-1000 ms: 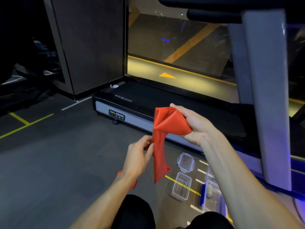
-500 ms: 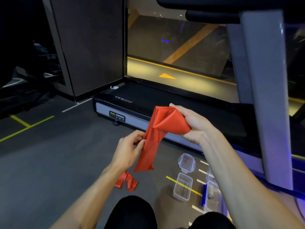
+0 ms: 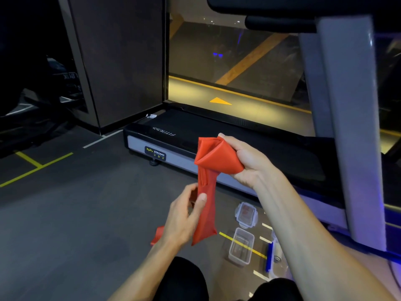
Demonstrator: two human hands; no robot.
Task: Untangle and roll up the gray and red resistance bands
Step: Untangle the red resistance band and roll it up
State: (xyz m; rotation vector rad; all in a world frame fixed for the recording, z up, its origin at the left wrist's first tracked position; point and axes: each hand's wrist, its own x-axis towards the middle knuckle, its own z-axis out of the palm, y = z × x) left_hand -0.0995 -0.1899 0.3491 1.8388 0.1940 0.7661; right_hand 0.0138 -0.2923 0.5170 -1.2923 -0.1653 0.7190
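Item, nearest: clear rectangular plastic container (image 3: 240, 246) and its clip-lock lid (image 3: 247, 214), lying apart on the grey matte floor (image 3: 76, 213) beside a yellow line. Item, held above the floor: smooth red elastic resistance band (image 3: 206, 192), long axis near vertical, loose end pointing down; left hand (image 3: 184, 216) pinches the strip at mid-length, thumb and fingers (image 3: 200, 199) closed on it; right hand (image 3: 245, 161) grips the folded, partly rolled upper end, fingers curled round. Item, beyond: black treadmill deck (image 3: 217, 131), grey side rail.
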